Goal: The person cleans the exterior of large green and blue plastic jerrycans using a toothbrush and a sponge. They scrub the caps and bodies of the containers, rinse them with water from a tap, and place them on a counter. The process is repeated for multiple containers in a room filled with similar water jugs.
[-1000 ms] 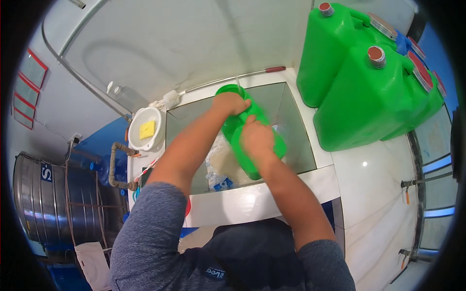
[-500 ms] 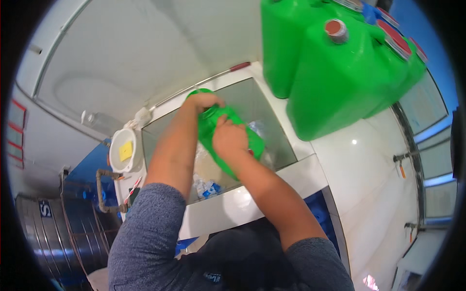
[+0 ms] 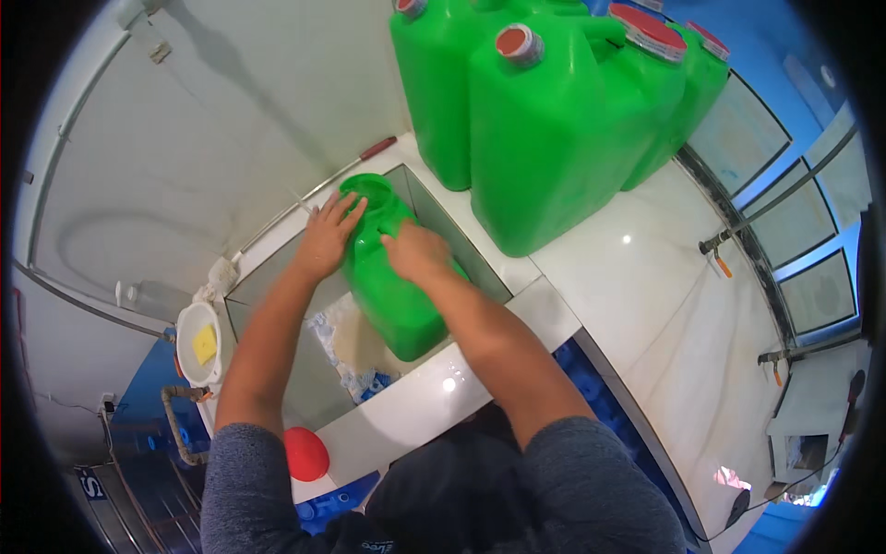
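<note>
In the recessed white-tiled basin, a green jerrycan stands slightly tilted, its wide mouth uncapped. My left hand rests on the upper left of it beside the mouth, fingers spread. My right hand grips it at the top handle, below the mouth, fingers curled. Under the jerrycan, crumpled white and blue material lies on the basin's bottom.
Several capped green jerrycans crowd the right-hand ledge. A long red-handled brush lies along the back edge. Left are a white bowl with yellow sponge and a pump bottle; red bowl in front. Valves on the right.
The jerrycan has turned more upright along my line of sight. My left hand has released its bent grip at the mouth and spread its fingers. The view has swung rightward.
</note>
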